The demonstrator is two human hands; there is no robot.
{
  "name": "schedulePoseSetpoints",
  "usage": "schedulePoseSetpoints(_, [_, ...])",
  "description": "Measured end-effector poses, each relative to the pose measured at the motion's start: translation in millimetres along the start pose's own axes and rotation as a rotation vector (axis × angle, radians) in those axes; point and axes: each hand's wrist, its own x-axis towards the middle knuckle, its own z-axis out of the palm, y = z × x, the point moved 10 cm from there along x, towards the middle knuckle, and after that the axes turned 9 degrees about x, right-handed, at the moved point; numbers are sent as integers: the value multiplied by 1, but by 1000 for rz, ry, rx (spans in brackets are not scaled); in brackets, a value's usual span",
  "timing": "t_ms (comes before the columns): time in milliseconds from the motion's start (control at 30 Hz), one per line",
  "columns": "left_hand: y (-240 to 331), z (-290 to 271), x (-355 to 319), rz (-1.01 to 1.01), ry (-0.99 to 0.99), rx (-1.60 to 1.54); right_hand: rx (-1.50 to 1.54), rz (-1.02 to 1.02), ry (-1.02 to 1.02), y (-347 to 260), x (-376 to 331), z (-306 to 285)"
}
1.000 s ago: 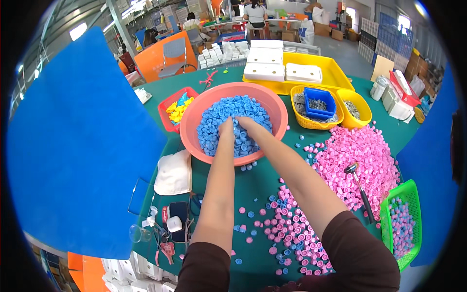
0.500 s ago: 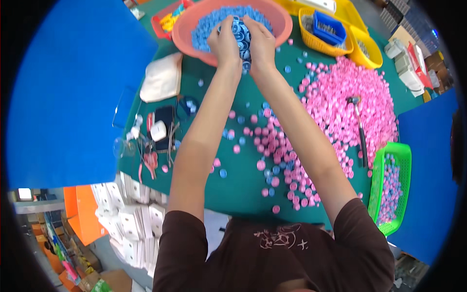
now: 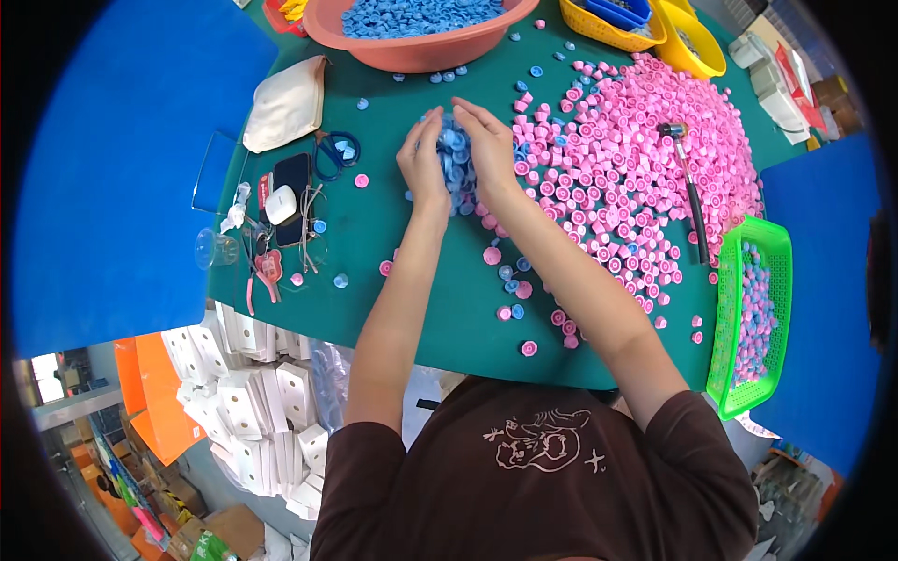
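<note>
My left hand [image 3: 423,166] and my right hand [image 3: 490,154] are cupped together over the middle of the green table [image 3: 412,341]. Between the palms they hold a clump of small round blue plastic caps [image 3: 456,157]. Whether the clump rests on the tabletop or hangs just above it, I cannot tell. Right of my right hand spreads a large heap of pink plastic caps [image 3: 645,154], with a few blue ones among them. Beyond my hands stands a salmon-coloured basin [image 3: 412,54], filled with more blue caps [image 3: 421,17].
A hammer [image 3: 687,178] lies on the pink heap. The green basket [image 3: 725,365] at the right edge holds mixed caps. Leftward lie a cloth pouch [image 3: 285,103], scissors [image 3: 327,159], a phone [image 3: 292,178] and pliers [image 3: 262,280]. Yellow baskets [image 3: 608,33] stand at the far right.
My hands have come back from over the basin toward me, carrying the handful of blue caps to the table's middle. The whole view has shifted, placing the basin nearer the top edge.
</note>
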Motion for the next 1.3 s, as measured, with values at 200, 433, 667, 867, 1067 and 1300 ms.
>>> schedulePoseSetpoints(200, [15, 11, 7, 57, -215, 115, -140, 93, -58, -17, 20, -20])
schedulePoseSetpoints(433, [75, -2, 26, 149, -528, 1039, -243, -183, -277, -140, 68, 20])
schedulePoseSetpoints(667, [147, 104, 170, 145, -710, 761, -634, 78, -199, -105, 284, 22])
schedulePoseSetpoints(867, [28, 177, 259, -75, -629, 1193, -577, 183, -512, -62, 354, -30])
schedulePoseSetpoints(1067, [2, 114, 240, -548, -626, 772, -1088, 625, -283, -17, 242, 47])
schedulePoseSetpoints(1300, [-24, 119, 287, -454, -375, 234, -324, 492, -102, 34, 252, 83])
